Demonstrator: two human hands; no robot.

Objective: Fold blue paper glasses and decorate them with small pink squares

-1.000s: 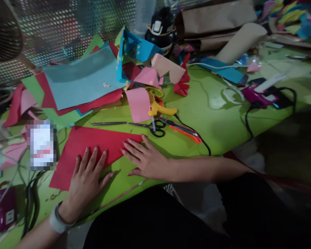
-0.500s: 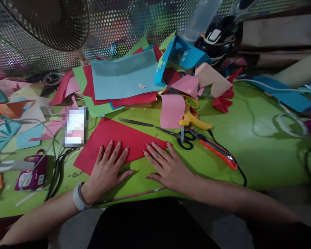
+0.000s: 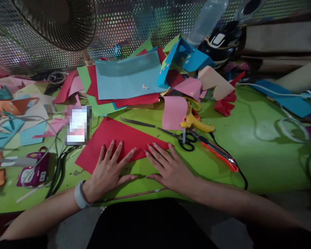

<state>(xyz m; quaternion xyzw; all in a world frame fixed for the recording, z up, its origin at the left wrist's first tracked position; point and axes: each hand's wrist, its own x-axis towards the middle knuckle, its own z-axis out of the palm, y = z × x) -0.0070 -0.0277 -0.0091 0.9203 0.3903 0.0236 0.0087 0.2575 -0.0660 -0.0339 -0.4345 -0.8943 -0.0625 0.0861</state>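
Observation:
A red paper triangle [image 3: 111, 136] lies flat on the green table [image 3: 248, 152], in front of me. My left hand [image 3: 109, 171] rests on its near edge with fingers spread and flat. My right hand [image 3: 168, 166] lies beside it, fingers stretched out, its fingertips touching the sheet's right corner. Neither hand holds anything. A pale band circles my left wrist.
Black scissors [image 3: 182, 138], an orange cutter [image 3: 220, 155], a yellow glue gun [image 3: 194, 122] and tweezers [image 3: 137, 121] lie just beyond the red sheet. A pile of coloured paper [image 3: 126, 77] fills the back, a phone [image 3: 77, 124] and cables sit left, a fan [image 3: 54, 20] stands behind.
The view swung left and up, bringing the fan and the left clutter into sight. Both hands stay flat on the red sheet, with the left fingers spreading slightly wider.

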